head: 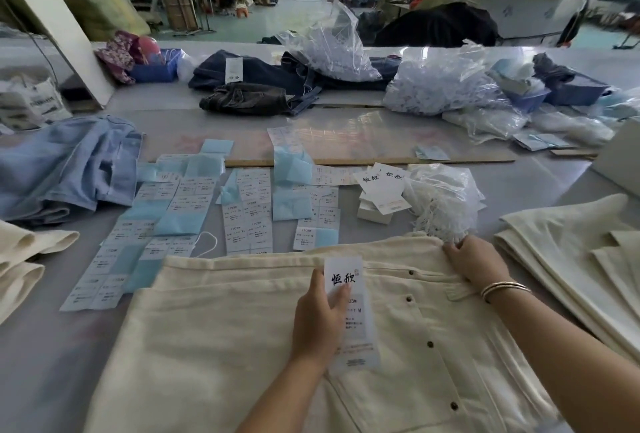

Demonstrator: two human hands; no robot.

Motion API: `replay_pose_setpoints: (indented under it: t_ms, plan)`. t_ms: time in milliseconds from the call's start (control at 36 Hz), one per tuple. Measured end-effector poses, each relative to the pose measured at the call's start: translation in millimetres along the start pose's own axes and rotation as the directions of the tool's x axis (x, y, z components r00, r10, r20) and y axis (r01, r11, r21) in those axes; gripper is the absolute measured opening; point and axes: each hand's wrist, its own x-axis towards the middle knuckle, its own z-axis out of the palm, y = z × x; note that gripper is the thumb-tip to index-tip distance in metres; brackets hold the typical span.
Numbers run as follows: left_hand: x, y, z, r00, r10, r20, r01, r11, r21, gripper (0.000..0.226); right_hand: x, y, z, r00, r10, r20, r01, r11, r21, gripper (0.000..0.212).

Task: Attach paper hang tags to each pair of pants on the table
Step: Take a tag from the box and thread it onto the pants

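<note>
- Far left on the table (41,363), I see blue pants (65,169) in a heap.
- Just right of them lie rows of small paper labels (173,204).
- Near me in the middle are cream pants (225,346), spread flat.
- My left hand (317,320) pinches a white hang tag (353,311) that lies on the cream pants.
- My right hand (476,261) has its fingers curled on the waistband's right end.
- Far right sits a stack of folded cream pants (571,259).

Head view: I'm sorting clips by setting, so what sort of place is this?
Probably a garment factory's finishing area: cream pants on a big table, rows of size labels, bags of tag strings.
</note>
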Motion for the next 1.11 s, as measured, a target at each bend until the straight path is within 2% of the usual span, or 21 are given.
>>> replay_pose_setpoints:
  t_ms: [167,361,417,444,500,556,611,694,833,889,944,1000,1056,1111]
  plan:
    - [0,-1,1,1.000,0.017,0.001,-0.017,1.000,0.025,0.023,3,-5,-2,1.000,0.016,-0.007,-0.016,0.999,0.048,0.033]
    - [0,-3,1,0.999,0.033,0.017,-0.034,0.998,0.044,0.022,4,-10,-1,0.998,0.052,0.021,-0.052,0.998,0.022,0.033]
    - [0,-4,1,0.999,0.036,0.024,-0.037,0.998,0.044,0.018,7,-11,-6,0.999,0.045,0.008,-0.045,0.995,0.085,0.029]
    - [0,-4,1,0.999,0.036,0.030,-0.038,0.998,0.044,0.014,9,-12,-12,0.997,0.074,-0.010,-0.071,0.982,0.177,0.025]
    - [0,-4,2,0.999,0.037,0.030,-0.039,0.998,0.042,0.012,13,-15,-25,0.991,0.130,-0.028,-0.099,0.867,0.487,0.025]
    - [1,-5,3,0.999,0.035,0.016,-0.036,0.998,0.045,0.012,15,-21,-42,0.988,0.151,-0.015,-0.089,0.657,0.749,0.023]
    - [1,-5,3,1.000,0.025,0.006,-0.026,0.999,0.039,0.012,16,-27,-59,0.992,0.121,-0.021,-0.046,0.518,0.854,0.021]
    - [1,-4,3,1.000,0.005,0.001,-0.005,1.000,0.027,0.014,17,-35,-75,0.999,0.039,-0.033,0.014,0.419,0.908,0.020]
    - [0,-4,3,0.998,-0.052,0.022,0.052,0.999,0.011,0.017,21,-38,-80,0.998,-0.055,-0.033,0.054,0.439,0.897,0.022]
    - [1,-3,5,0.998,-0.059,0.028,0.056,0.992,0.110,0.045,20,-38,-76,0.995,-0.103,0.000,0.052,0.499,0.865,0.019]
    - [3,1,9,0.998,-0.039,0.042,0.026,0.960,0.278,0.072,19,-39,-70,0.991,-0.132,0.025,0.067,0.648,0.759,0.013]
    - [7,13,13,1.000,-0.018,0.001,0.016,0.904,0.427,0.088,18,-39,-65,0.993,-0.115,0.026,0.067,0.733,0.677,0.006]
    - [13,27,21,0.989,0.131,-0.074,-0.077,0.864,0.498,0.093,17,-38,-58,0.996,-0.032,0.082,-0.034,0.716,0.697,0.007]
    - [22,42,34,0.933,0.340,-0.113,-0.233,0.815,0.531,0.093,13,-38,-51,0.966,0.035,0.255,-0.229,0.566,0.792,0.011]
